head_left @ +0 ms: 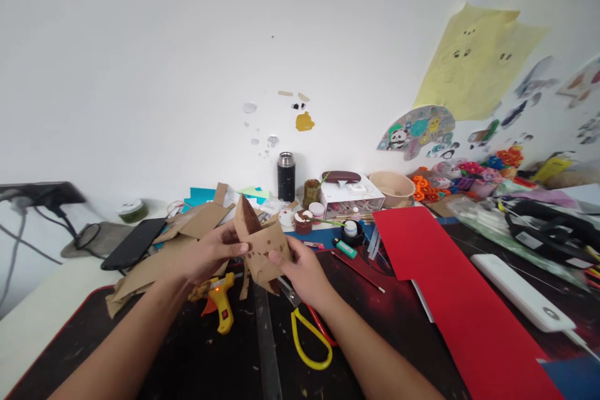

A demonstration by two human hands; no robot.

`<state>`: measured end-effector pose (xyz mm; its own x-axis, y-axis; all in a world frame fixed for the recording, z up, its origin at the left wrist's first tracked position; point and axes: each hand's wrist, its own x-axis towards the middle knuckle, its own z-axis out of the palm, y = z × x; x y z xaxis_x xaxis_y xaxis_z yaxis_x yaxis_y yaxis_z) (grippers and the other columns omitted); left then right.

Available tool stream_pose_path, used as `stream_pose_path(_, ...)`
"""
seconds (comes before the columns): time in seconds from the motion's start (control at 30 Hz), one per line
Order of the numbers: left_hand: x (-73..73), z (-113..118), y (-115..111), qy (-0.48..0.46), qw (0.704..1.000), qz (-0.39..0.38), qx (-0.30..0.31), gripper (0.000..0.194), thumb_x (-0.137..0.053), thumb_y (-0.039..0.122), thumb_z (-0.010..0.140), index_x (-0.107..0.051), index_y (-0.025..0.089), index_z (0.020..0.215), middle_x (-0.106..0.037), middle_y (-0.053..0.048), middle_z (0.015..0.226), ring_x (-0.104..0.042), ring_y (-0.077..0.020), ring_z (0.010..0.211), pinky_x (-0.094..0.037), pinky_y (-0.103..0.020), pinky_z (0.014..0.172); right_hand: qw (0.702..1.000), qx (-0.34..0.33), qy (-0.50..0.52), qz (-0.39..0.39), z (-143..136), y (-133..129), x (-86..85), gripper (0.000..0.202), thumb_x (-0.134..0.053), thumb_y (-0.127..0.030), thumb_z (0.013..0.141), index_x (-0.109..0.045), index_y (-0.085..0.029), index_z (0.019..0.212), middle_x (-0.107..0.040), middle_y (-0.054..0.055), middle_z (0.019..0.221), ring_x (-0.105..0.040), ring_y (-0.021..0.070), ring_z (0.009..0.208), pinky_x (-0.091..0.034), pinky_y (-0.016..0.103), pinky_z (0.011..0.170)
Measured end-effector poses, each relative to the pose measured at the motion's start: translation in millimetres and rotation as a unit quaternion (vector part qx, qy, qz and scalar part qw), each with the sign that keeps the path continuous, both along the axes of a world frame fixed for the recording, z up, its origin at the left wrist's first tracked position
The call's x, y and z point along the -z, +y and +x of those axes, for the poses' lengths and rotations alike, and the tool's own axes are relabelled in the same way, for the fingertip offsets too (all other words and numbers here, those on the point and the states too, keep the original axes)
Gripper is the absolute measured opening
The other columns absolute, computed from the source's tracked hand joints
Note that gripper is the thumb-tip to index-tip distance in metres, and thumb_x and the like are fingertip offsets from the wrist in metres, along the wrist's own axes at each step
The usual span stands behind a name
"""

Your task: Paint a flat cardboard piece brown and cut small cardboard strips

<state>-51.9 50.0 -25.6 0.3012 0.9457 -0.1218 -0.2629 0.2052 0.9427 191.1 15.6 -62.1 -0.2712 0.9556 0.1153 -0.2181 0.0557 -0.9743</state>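
Note:
Between my two hands is a small folded brown cardboard piece [265,253] with dark brown spots, held up above the dark mat. My left hand [218,247] pinches its left side, by a raised pointed flap. On the right edge, my right hand [302,269] grips it with the thumb across the spotted face. Scissors [312,337] with one yellow and one red handle lie below my right hand, their blades partly hidden. A yellow glue gun [221,303] with an orange light rests below my left hand. Beside it, a metal ruler [267,344] points toward me.
Cardboard scraps [197,222] pile up at left near a black phone [134,244]. Paint pots [303,220], a black bottle [286,178] and a white box [351,197] stand along the wall. Red card [450,287] and a white power strip [520,290] lie at right.

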Motion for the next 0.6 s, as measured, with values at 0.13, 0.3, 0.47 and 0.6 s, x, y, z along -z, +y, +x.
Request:
stream_pose_path(0.13,-0.8,3,-3,0.018,1.000,0.019,0.006,0.051,-0.109,0.027,0.067,-0.086,0.018,0.112,-0.088,-0.017,0.114,-0.082,-0.0409,0.112,-0.066,-0.043,0.089,1.000,0.006,0.015,-0.003,-2,1,3.7,0.066,-0.089,-0.072,0.088,-0.081,-0.019,0.127,-0.087,0.013,0.127,-0.080,0.0375,0.120,-0.063,0.048,0.103)
stream_pose_path(0.3,-1.3,3,-3,0.033,0.999,0.030,-0.027,0.058,-0.112,0.043,0.064,-0.086,0.020,0.111,-0.088,-0.016,0.124,-0.082,-0.0372,0.115,-0.066,-0.037,0.088,0.999,0.028,0.039,-0.011,-2,3,4.9,0.068,-0.089,-0.079,0.085,-0.084,-0.020,0.118,-0.088,0.012,0.120,-0.080,0.0363,0.117,-0.061,0.048,0.104)
stream_pose_path(0.47,-7.9,-15,6,0.036,0.994,0.026,-0.101,0.059,-0.112,0.043,0.063,-0.085,0.020,0.111,-0.087,-0.017,0.129,-0.083,-0.0372,0.117,-0.070,-0.040,0.091,0.994,0.053,0.076,-0.065,2,7,2.0,0.072,-0.089,-0.085,0.081,-0.086,-0.021,0.115,-0.089,0.010,0.111,-0.083,0.0343,0.105,-0.066,0.047,0.095)
stream_pose_path(0.6,-13.9,-37,27,0.022,0.976,0.028,-0.216,0.050,-0.108,0.035,0.069,-0.083,0.022,0.111,-0.087,-0.011,0.126,-0.083,-0.0299,0.113,-0.072,-0.037,0.092,0.984,0.088,0.118,-0.100,5,12,0.1,0.084,-0.090,-0.090,0.075,-0.085,-0.018,0.117,-0.088,0.013,0.109,-0.085,0.0333,0.096,-0.068,0.041,0.077)
